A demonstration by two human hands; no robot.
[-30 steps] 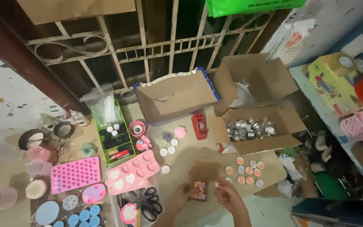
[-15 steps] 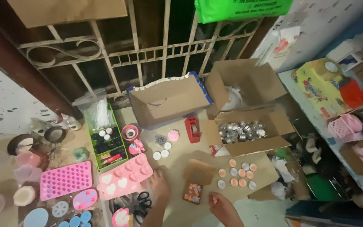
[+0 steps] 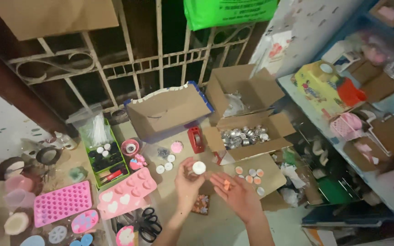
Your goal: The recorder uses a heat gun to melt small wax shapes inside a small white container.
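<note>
My left hand [image 3: 187, 183] holds a small round white tealight cup [image 3: 199, 167] at its fingertips, raised above the brown cardboard sheet [image 3: 178, 191]. My right hand [image 3: 235, 193] lies palm up just to the right, with a small orange piece [image 3: 227, 184] resting in the palm. Below the hands a small packet of coloured bits [image 3: 201, 204] lies on the cardboard. Several filled tealight cups [image 3: 249, 174] sit on a box flap to the right of my right hand.
An open box of metal tealight cups [image 3: 245, 135], a red tape dispenser [image 3: 195, 137], pink silicone moulds [image 3: 126, 192] [image 3: 62, 202], black scissors [image 3: 148, 223] and a green tray [image 3: 106, 159] surround the spot. A metal grille [image 3: 137, 59] stands behind; cluttered shelves [image 3: 352, 114] line the right.
Both hands have risen further into view. The left now holds a white tealight cup up, and the right has turned palm up with an orange piece in it.
</note>
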